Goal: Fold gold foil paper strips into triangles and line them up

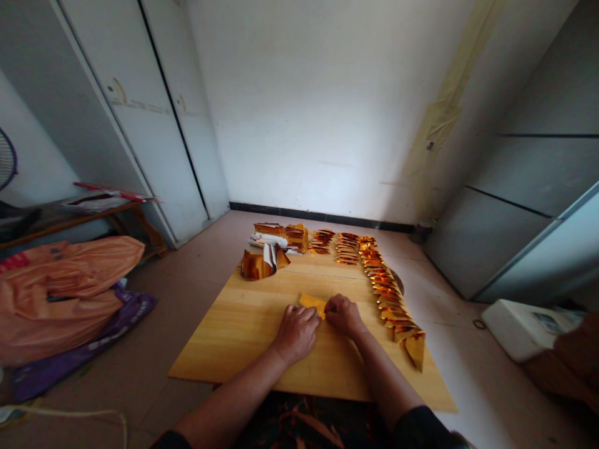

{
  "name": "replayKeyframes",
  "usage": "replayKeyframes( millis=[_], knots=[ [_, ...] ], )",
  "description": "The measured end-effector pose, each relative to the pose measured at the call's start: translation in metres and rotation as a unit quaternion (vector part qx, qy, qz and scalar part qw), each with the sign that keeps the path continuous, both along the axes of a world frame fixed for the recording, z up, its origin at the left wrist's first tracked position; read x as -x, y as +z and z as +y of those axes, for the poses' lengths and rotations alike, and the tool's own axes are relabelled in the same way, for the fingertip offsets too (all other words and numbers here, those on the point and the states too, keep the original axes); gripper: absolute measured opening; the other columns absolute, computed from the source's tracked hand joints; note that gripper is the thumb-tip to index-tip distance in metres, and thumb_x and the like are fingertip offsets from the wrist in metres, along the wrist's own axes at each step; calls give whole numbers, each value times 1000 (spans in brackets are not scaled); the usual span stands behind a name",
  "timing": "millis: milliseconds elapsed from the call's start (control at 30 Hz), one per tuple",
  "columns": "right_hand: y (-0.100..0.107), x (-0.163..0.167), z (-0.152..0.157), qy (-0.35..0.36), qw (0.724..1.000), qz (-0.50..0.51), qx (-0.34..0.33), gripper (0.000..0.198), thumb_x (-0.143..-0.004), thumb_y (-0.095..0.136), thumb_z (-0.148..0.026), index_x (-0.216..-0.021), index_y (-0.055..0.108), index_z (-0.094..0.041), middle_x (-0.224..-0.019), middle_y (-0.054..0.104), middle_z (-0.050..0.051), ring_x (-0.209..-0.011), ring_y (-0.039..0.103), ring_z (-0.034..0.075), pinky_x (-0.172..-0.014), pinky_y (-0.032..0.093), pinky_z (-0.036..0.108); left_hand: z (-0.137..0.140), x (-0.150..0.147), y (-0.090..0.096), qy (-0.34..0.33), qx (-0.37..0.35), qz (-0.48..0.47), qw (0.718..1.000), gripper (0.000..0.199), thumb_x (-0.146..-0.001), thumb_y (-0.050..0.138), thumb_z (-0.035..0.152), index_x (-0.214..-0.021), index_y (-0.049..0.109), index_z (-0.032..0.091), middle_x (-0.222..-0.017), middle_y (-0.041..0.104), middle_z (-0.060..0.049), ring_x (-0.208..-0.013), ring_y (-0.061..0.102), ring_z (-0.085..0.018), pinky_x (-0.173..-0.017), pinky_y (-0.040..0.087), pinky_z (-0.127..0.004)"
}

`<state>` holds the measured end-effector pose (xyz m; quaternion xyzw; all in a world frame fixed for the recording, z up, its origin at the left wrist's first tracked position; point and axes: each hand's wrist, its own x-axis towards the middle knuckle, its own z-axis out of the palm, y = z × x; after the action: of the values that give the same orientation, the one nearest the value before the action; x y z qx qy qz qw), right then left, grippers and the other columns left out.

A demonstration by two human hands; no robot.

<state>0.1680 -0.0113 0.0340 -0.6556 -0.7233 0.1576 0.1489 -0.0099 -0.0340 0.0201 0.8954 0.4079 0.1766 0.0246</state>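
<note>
Hands (296, 332) (345, 315) touch gold paper (311, 300); orange bag (70, 274) (contents hidden) lies left.

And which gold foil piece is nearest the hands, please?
The gold sheet between left hand and right hand; the others lie farther back or right on the wooden board.

One camera, on person's head. Looks ahead and down, over lap (299, 421) to board (234, 337), then on to wall (309, 106). Board below middle, at 6 o'clock; wall far end, at 12. Left arm (234, 399) in at 7 o'clock, right arm (388, 380) in at 5. Left hand (296, 330) and right hand (345, 316) near camera, wall farther off. Very wide view: cupboard (145, 106) at 10 o'clock, white box (517, 330) at 4, fan (6, 159) cut off by edge at 9.
</note>
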Motion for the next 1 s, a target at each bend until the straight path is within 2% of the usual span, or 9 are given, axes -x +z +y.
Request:
replayKeyframes(
  millis=[400, 500, 567, 667, 800, 1000],
  knots=[
    [-9, -2, 3, 0, 1000, -16, -19, 19, -75, 54, -14, -81, 70, -22, -89, 67, 2, -87, 59, 15, -75, 38, 23, 0, -4, 1, 5, -5, 13, 1000, 18, -80, 53, 16, -94, 63, 22, -99, 63, -6, -95, 54, -22, -86, 36, -41],
    [-7, -8, 2, 42, 999, -4, -17, 21, -79, 54, -17, -85, 72, -24, -95, 67, 3, -90, 59, 15, -78, 39, 24, 6, -4, 3, 14, -5, 17, 1000, 13, -82, 53, 16, -87, 64, 21, -92, 63, -6, -91, 55, -21, -85, 36, -40],
    [-5, -12, 0, 92, 995, 1, -27, 24, -82, 53, -18, -92, 73, -27, -106, 65, 2, -95, 58, 16, -81, 40, 25, 12, -2, 4, 27, -7, 13, 1000, 13, -84, 52, 17, -83, 64, 21, -89, 63, -5, -90, 55, -20, -85, 36, -40],
    [-6, -14, -6, 152, 987, -14, -54, 27, -86, 52, -18, -100, 71, -31, -115, 64, 1, -103, 54, 18, -85, 39, 29, 19, 2, 6, 42, -20, 3, 999, 17, -87, 50, 18, -80, 65, 21, -92, 63, -5, -93, 54, -20, -87, 34, -41],
    [-8, -6, -13, 158, 984, -21, -82, 27, -89, 51, -19, -104, 70, -30, -110, 65, 4, -103, 52, 19, -86, 38, 31, 23, 5, 6, 53, -30, -3, 998, 16, -86, 52, 19, -80, 67, 21, -98, 63, -7, -98, 52, -22, -87, 34, -41],
    [-8, 5, -14, 182, 981, -11, -73, 28, -85, 54, -16, -103, 70, -30, -99, 66, 3, -95, 54, 18, -82, 36, 29, 28, 7, 2, 98, -5, -3, 995, 19, -89, 51, 23, -81, 68, 19, -88, 64, -7, -91, 54, -19, -82, 36, -36]
  ],
)
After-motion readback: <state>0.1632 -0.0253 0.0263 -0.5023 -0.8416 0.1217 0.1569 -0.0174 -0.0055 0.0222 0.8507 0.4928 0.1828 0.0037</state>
